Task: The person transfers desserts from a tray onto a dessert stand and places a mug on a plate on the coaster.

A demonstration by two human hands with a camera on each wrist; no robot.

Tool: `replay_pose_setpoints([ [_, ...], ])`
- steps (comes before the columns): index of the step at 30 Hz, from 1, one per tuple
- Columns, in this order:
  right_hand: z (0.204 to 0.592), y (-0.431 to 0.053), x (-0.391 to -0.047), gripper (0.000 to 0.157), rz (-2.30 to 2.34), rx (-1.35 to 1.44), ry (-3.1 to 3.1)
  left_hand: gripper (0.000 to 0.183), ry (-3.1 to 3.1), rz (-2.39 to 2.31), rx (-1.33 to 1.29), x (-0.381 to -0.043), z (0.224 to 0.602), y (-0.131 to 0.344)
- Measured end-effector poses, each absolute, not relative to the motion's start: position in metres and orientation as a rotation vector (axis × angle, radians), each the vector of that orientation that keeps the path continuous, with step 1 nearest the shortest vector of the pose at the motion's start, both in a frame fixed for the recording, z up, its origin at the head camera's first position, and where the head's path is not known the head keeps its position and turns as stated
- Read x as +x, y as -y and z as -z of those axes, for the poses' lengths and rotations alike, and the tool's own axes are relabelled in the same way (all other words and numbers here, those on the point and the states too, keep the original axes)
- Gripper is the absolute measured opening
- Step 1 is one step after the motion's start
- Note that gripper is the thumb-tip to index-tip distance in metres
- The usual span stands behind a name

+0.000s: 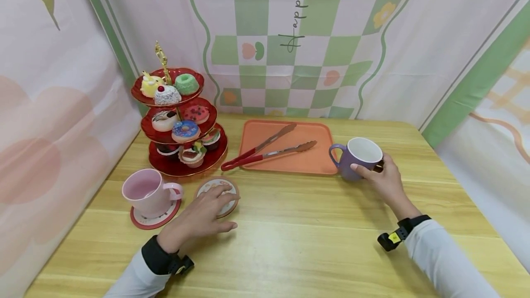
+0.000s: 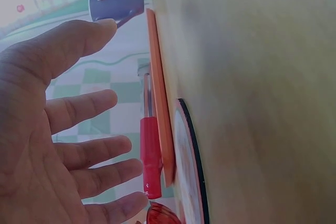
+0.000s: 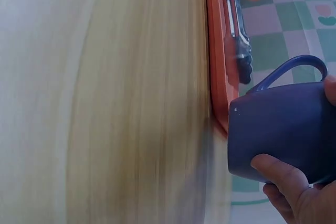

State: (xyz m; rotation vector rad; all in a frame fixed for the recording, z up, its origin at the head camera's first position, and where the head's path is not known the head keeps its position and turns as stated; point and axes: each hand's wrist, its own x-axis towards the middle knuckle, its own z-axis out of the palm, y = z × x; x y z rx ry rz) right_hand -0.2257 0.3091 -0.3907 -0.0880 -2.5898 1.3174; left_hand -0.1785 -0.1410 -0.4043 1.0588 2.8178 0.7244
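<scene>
My right hand (image 1: 383, 180) grips a purple mug (image 1: 352, 162) with a white inside, thumb on its near side and fingers round the far side. Its handle points left, toward the orange tray's right corner. In the right wrist view the mug (image 3: 283, 129) is held with its base close to the tabletop. Over a round coaster (image 1: 229, 207) with a printed face, my left hand (image 1: 203, 215) hovers with fingers spread, hiding part of it. The left wrist view shows the palm and a gap between the fingers and the coaster (image 2: 188, 156).
Left of the left hand, a pink mug (image 1: 151, 197) stands on a red-rimmed coaster (image 1: 155, 223). Behind it rises a three-tier red stand (image 1: 161, 167) with several cakes and doughnuts. Red-handled tongs (image 1: 252, 157) lie spread across the orange tray (image 1: 319, 162). A printed curtain (image 1: 285, 77) hangs behind the table.
</scene>
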Motion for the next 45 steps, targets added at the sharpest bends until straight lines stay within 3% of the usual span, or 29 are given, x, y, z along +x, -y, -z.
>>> replay_pose_setpoints([
  [32, 0.381, -0.242, -0.209, 0.084, -1.557, 0.168, 2.65, 0.046, -2.989, -0.594, 1.193, -0.186, 0.405, 0.136],
  [45, 0.385, -0.223, -0.198, 0.076, -1.587, 0.31, 2.609, 0.044, -3.069, -0.484, 1.209, -0.184, 0.403, 0.131],
])
